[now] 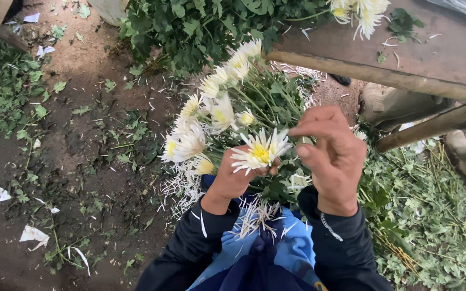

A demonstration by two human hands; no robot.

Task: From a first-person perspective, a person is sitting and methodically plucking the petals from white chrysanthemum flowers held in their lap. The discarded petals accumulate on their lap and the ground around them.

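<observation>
My left hand [232, 179] is closed around the stems of a bunch of white flowers with yellow centres [219, 110], which leans away from me toward the upper left. One white flower [261, 151] sits right above that hand. My right hand [333, 156] is at the bunch's right side, fingers curled and pinching among the green stems and leaves [276, 102] beside that flower. Dark sleeves cover both forearms, and a blue apron [276, 253] strewn with white petals lies below them.
A wooden bench or table [405, 59] with slanted legs stands at the upper right, with more white flowers [360, 13] on it. Leafy greenery [190, 27] is heaped at the top. Cut leaves and stems [427, 215] cover the ground on the right; bare soil [82, 140] with litter on the left.
</observation>
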